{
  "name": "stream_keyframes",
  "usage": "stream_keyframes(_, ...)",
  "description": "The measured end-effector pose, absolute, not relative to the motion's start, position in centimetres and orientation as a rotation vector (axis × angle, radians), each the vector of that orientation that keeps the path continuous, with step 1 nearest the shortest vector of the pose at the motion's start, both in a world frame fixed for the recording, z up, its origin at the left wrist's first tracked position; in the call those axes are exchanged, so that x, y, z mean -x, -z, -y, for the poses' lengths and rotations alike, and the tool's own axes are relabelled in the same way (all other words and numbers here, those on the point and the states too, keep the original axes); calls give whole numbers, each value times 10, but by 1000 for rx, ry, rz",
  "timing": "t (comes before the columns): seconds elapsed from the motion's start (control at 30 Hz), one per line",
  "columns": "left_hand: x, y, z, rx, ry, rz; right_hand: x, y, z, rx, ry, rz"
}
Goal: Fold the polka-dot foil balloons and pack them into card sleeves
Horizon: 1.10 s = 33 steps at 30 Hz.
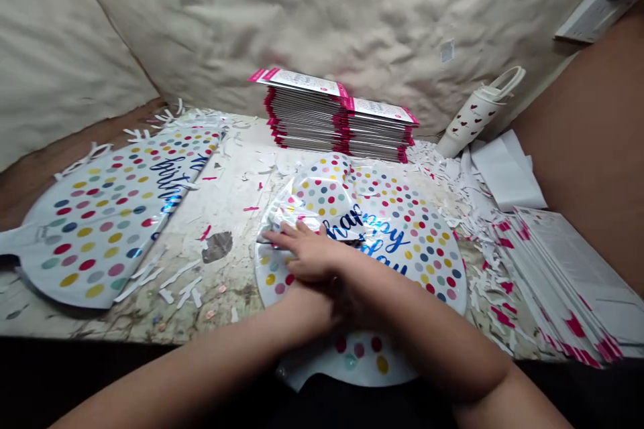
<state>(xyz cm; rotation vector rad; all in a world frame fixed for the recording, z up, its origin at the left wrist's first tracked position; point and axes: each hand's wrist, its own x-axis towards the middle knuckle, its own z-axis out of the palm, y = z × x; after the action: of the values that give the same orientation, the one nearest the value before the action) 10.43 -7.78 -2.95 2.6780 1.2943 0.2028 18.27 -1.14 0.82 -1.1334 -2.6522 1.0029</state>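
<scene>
A flat, round foil balloon (pixel 433 241) with coloured dots and blue "happy birthday" lettering lies on the table in front of me. Its left side is partly folded over toward the middle. My right hand (pixel 304 253) reaches across to the left and lies on this fold, fingers spread on the shiny foil. Beneath my right wrist, my left hand (pixel 325 301) is over the balloon's middle; my arms cross there and its fingers are hidden. Another dotted foil balloon (pixel 95 234), folded in half, lies at the left.
Two neighbouring stacks of pink-edged printed packets (pixel 306 117) stand at the back. To the right are a white tumbler with hearts (pixel 470 120), white paper sheets (pixel 508 171) and a pile of printed sleeves (pixel 578 275). White paper shreds (pixel 477 261) litter the table (pixel 236 147).
</scene>
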Motion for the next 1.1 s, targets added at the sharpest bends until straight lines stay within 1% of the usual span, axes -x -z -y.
stream_keyframes(0.07, -75, 17, 80, -2731, -184, -1139, -201, 3, 6, 1123, -1054, 2531)
stream_keyframes(0.13, -43, 8, 69, -2836, -229, -1147, -216, 11, 4, 1138, -992, 2422)
stream_keyframes(0.2, -15, 2, 50, -2993, -244, -1290, -219, 17, 5, 1175, -846, 2450)
stream_keyframes(0.33, 8, -11, 16, -3156, 18, -1406, -196, 26, 7, 1315, -444, 2517)
stream_keyframes(0.37, 6, -16, 14, -3181, -14, -1438, -188, 28, 7, 1362, -387, 2507)
stream_keyframes(0.43, -3, -22, 17, -3197, -229, -1508, -173, 32, 5, 1420, -335, 2487)
stream_keyframes(0.5, -15, -18, 26, -3157, -391, -1424, -168, 34, 0, 1437, -305, 2476)
stream_keyframes(0.53, -19, -13, 30, -3123, -401, -1338, -171, 33, -4, 1437, -297, 2463)
stream_keyframes(0.63, -25, 14, 37, -2985, -261, -1227, -207, 17, -17, 1464, -245, 2333)
stream_keyframes(0.73, -24, 35, 37, -2801, -111, -1394, -278, -20, -27, 1567, -43, 1947)
stream_keyframes(0.83, -24, 38, 36, -2682, -43, -1474, -341, -55, -19, 1597, 240, 1536)
stream_keyframes(0.9, -24, 34, 35, -2648, -48, -1480, -360, -63, -1, 1497, 354, 1478)
stream_keyframes(0.93, -24, 31, 34, -2626, -58, -1465, -362, -62, 10, 1423, 357, 1553)
stream_keyframes(1.0, -20, 23, 29, -2522, -142, -1454, -354, -49, 37, 1235, 252, 1846)
stream_keyframes(1.1, -8, 11, 19, -2128, -484, -1574, -338, -14, 74, 979, -1, 2297)
